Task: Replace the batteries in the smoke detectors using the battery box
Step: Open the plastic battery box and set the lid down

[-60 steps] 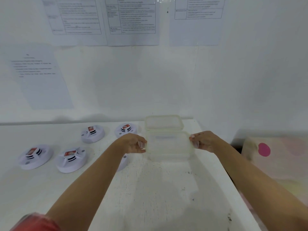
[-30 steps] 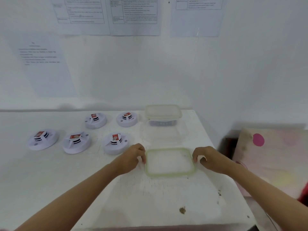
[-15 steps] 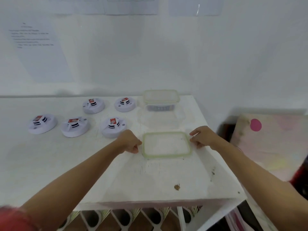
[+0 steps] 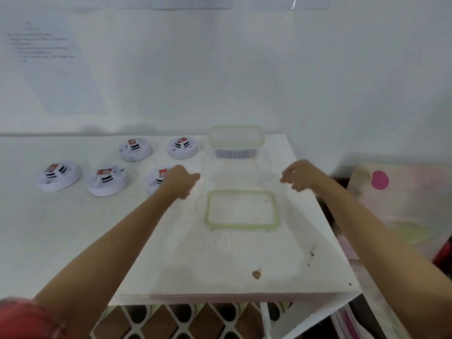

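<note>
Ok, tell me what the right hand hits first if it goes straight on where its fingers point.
Probably the open clear box, just left of the right hand; the hand aims at its right wall, though depth is unclear.

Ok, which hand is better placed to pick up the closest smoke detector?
Left. The left hand is right at that smoke detector, overlapping its edge in view, and holds nothing. The right hand is also empty, but it is on the far side of the lid.
</note>
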### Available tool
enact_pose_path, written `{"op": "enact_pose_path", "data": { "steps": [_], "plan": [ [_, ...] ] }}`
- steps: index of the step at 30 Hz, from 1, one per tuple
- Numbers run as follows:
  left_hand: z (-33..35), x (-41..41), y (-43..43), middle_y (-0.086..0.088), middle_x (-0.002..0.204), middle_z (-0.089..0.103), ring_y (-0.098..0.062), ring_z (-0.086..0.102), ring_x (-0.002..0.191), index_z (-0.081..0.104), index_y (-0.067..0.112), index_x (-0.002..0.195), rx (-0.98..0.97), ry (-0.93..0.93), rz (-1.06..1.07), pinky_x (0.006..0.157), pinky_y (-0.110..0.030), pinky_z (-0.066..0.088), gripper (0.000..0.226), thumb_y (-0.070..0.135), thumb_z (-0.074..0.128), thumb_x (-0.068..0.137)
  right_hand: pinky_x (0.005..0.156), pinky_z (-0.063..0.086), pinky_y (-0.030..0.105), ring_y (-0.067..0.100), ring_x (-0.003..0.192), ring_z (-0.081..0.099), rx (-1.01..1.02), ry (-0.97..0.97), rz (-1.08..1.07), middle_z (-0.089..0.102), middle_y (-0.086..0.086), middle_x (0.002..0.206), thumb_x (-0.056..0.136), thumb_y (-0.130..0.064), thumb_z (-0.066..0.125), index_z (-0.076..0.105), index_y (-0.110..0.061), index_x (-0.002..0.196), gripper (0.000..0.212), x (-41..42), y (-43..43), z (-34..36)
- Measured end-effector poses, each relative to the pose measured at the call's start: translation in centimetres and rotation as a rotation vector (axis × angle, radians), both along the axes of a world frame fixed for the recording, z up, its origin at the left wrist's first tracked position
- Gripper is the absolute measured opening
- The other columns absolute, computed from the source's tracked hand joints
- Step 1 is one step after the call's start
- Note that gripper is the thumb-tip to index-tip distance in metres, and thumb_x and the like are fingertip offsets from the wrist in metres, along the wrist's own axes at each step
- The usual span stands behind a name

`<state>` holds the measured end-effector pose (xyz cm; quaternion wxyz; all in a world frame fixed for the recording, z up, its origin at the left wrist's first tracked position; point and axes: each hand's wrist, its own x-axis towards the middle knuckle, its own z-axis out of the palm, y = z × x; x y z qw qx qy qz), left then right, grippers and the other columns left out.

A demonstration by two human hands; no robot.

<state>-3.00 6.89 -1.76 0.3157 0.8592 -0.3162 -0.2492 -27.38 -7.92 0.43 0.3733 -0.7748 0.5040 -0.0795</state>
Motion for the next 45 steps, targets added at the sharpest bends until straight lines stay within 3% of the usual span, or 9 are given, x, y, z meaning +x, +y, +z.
{"op": "enact_pose_path", "data": {
  "steps": [3,7,12,16,19,23,28,38,45],
  "plan": [
    [2.2,1.3,-2.5,-0.003,0.052,0.047,-0.018,0.044,0.048,0.043,0.012,0.063,-0.167,0.126,0.073,0.055,-0.021,0.039,0.029,0.016,0.053,0.089,0.043,0.046,0.016,0.016,0.054,0.049,0.043,-0.265,-0.125,0.054,0.013,0.074,0.086,0.000,0.059,0.061,0.002,0.081,0.006,2.2,-2.5,2.1],
    [3.7,2.2,-6.6,-0.006,0.062,0.041,-0.015,0.039,0.046,0.043,0.012,0.064,-0.308,0.300,0.116,0.051,-0.023,0.035,0.028,0.012,0.056,0.088,0.051,0.052,0.019,0.019,0.059,0.052,0.171,-0.433,-0.255,0.051,0.012,0.071,0.088,-0.007,0.057,0.052,0.010,0.115,0.032,6.1,-5.7,2.8],
    [3.1,4.8,-10.8,-0.009,0.075,0.046,-0.020,0.046,0.065,0.052,0.000,0.077,-0.262,0.407,0.094,0.061,-0.024,0.037,0.017,0.009,0.057,0.091,0.094,0.049,0.038,0.015,0.056,0.040,0.208,-0.489,-0.343,0.040,0.007,0.067,0.090,-0.008,0.055,0.053,0.008,0.113,0.028,10.1,-9.7,1.8],
    [2.1,6.7,-13.4,-0.009,0.076,0.039,-0.018,0.040,0.066,0.047,0.003,0.076,-0.268,0.547,0.110,0.059,-0.026,0.036,0.024,0.014,0.049,0.097,0.069,0.048,0.029,0.018,0.063,0.049,0.325,-0.487,-0.311,0.049,0.010,0.077,0.092,-0.017,0.055,0.049,-0.006,0.078,0.019,11.6,-12.0,1.3],
    [1.4,7.5,-14.7,-0.016,0.098,0.050,-0.027,0.053,0.083,0.048,-0.007,0.107,-0.232,0.678,0.086,0.077,-0.037,0.048,0.026,0.018,0.045,0.100,0.062,0.049,0.032,0.022,0.067,0.054,0.457,-0.486,-0.261,0.053,0.012,0.083,0.092,-0.017,0.056,0.054,-0.003,0.085,0.016,11.8,-13.3,0.7],
    [1.1,8.1,-15.8,-0.014,0.091,0.054,-0.025,0.054,0.077,0.053,-0.002,0.087,-0.287,0.823,0.049,0.075,-0.041,0.049,0.023,0.013,0.042,0.100,0.056,0.058,0.033,0.024,0.075,0.060,0.583,-0.428,-0.217,0.059,0.012,0.092,0.087,-0.010,0.061,0.057,0.002,0.095,0.015,11.7,-14.8,0.3],
    [1.3,8.5,-16.2,-0.016,0.107,0.056,-0.020,0.057,0.077,0.056,-0.004,0.090,-0.289,0.821,0.042,0.086,-0.035,0.044,0.016,0.010,0.050,0.096,0.061,0.059,0.035,0.025,0.080,0.061,0.660,-0.411,-0.225,0.059,0.011,0.093,0.086,-0.008,0.062,0.055,0.002,0.102,0.020,11.8,-15.8,0.6],
    [1.6,8.7,-16.7,-0.010,0.087,0.055,-0.022,0.055,0.083,0.052,0.000,0.079,-0.231,0.739,0.083,0.074,-0.031,0.052,0.017,0.011,0.056,0.092,0.100,0.042,0.032,0.020,0.098,0.061,0.667,-0.397,-0.234,0.060,0.003,0.105,0.085,-0.008,0.063,0.055,-0.005,0.089,0.009,12.3,-16.7,0.2],
    [1.6,8.7,-17.6,-0.010,0.085,0.054,-0.021,0.055,0.072,0.054,-0.005,0.089,-0.287,0.524,0.122,0.056,-0.025,0.055,0.022,0.014,0.065,0.087,0.073,0.054,0.026,0.018,0.081,0.058,0.638,-0.329,-0.217,0.060,0.007,0.091,0.086,-0.005,0.062,0.056,-0.003,0.088,0.006,11.8,-16.8,1.0]
  ]
}}
